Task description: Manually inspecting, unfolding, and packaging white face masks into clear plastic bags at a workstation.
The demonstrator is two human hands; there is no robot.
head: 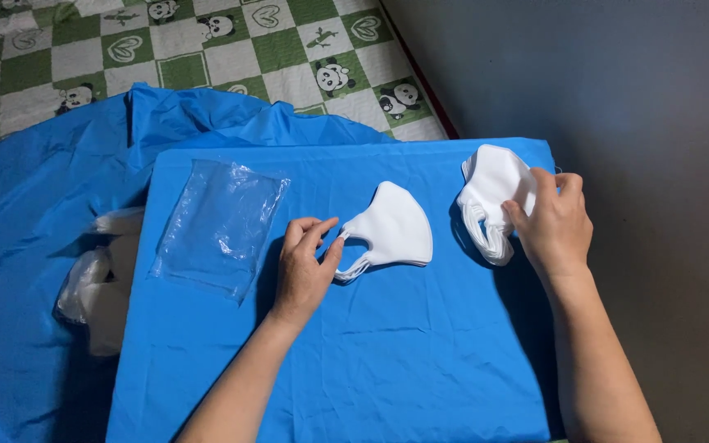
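Pinching the ear-loop end of a single white mask (pixel 394 230) between thumb and forefinger, left hand (pixel 305 267) lightly closed, mask lying flat near the middle of the blue-covered board (pixel 354 361). Resting on a stack of white masks (pixel 490 205) at the board's far right edge, right hand (pixel 553 226) with fingers curled over the top one. Lying flat left of the hands, well apart: a clear plastic bag (pixel 219 226). Beyond the board, a green-and-white panda-print sheet (pixel 207 49).

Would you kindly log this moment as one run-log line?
left hand: pinching folded white mask | right hand: on mask stack | clear bag: flat, left
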